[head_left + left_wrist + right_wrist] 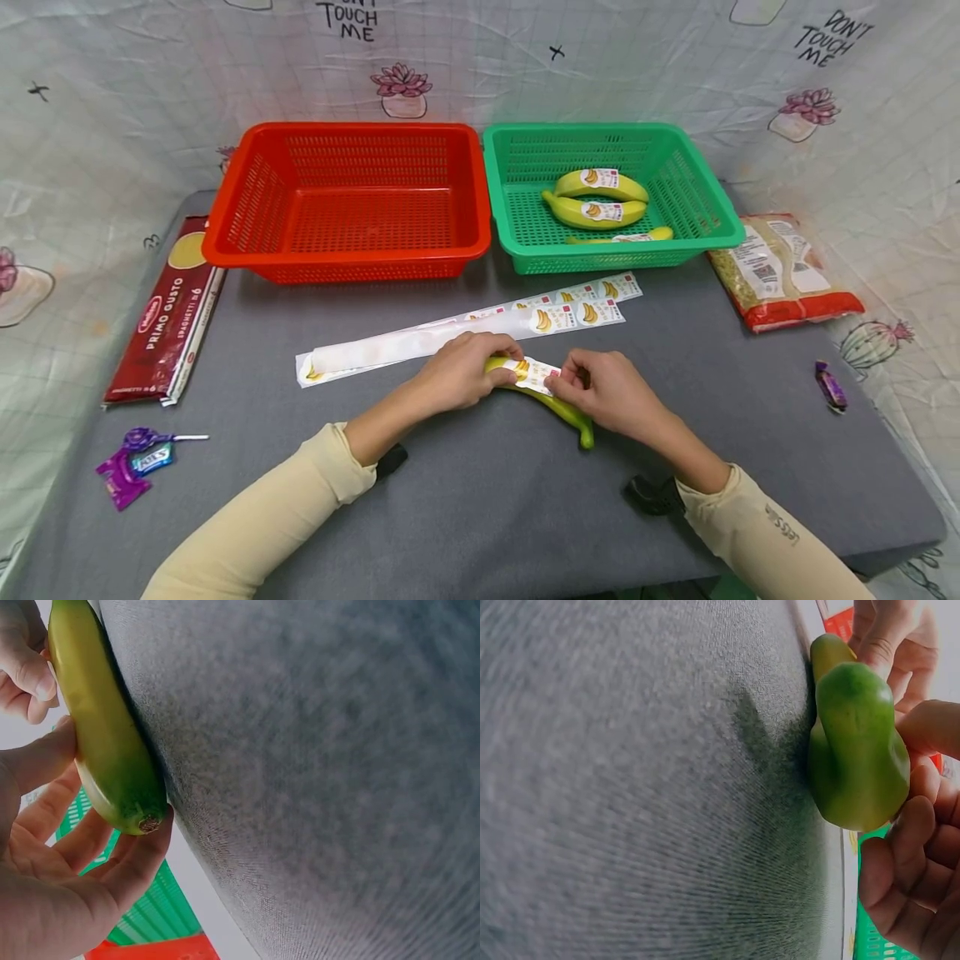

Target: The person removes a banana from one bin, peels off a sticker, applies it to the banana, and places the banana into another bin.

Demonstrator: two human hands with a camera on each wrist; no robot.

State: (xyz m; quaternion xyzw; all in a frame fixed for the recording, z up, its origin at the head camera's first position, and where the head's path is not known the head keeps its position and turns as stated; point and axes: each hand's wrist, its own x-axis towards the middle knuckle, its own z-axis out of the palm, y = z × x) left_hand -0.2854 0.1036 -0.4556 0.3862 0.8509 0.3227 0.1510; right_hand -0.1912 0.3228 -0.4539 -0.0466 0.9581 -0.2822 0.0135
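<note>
A yellow-green banana (561, 408) lies on the grey table, its stem pointing toward the lower right. My left hand (467, 372) holds its far-left end between thumb and fingers; the left wrist view shows the banana's blunt tip (146, 817) against those fingers. A white sticker (536, 375) with a banana picture lies along the fruit's upper side. At the sticker's right end, my right hand (609, 390) pinches the edge with thumb and index finger. The right wrist view shows the green stem end (859, 750) close to that hand. Behind both hands lie strips of similar stickers (555, 319).
At the back, a red basket (345, 265) stands beside a green basket (626, 260) holding three stickered bananas (592, 213). A spaghetti packet (168, 312) and sweets (123, 479) lie left. To the right are a grain bag (780, 271) and a purple-wrapped candy (830, 387).
</note>
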